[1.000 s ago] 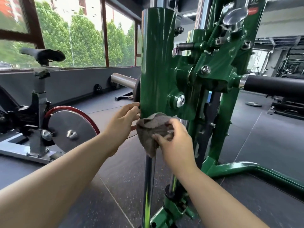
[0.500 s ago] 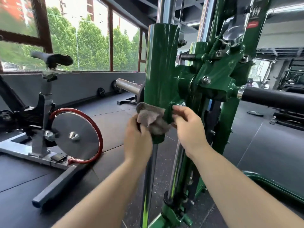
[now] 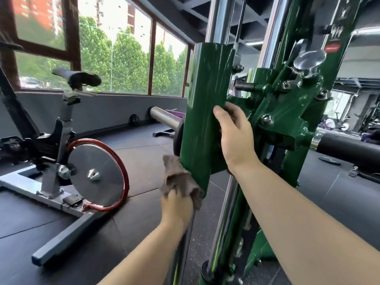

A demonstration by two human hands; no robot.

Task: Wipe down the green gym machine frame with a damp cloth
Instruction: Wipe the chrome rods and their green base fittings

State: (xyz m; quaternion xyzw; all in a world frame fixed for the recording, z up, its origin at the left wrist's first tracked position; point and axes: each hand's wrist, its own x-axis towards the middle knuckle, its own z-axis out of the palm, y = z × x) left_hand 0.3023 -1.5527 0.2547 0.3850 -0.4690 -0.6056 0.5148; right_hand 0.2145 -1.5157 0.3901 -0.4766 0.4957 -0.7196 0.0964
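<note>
The green machine frame fills the middle: a glossy green sleeve (image 3: 205, 112) rides on chrome guide rods, with a bolted green bracket (image 3: 287, 112) to its right. My left hand (image 3: 177, 204) grips a bunched grey-brown cloth (image 3: 178, 179) against the sleeve's lower left corner. My right hand (image 3: 236, 138) wraps round the sleeve's right edge at mid-height, thumb on the front face, fingers hidden behind it.
A spin bike (image 3: 67, 145) with a steel flywheel (image 3: 98, 173) stands on the dark floor at left, its base bar reaching toward me. A knurled bar end (image 3: 164, 118) sticks out behind the sleeve. A black padded bar (image 3: 349, 149) juts right. Windows line the far wall.
The cloth passed from my right hand to my left, which now holds it lower at the sleeve's bottom corner. My right hand rose and took hold of the sleeve's right edge.
</note>
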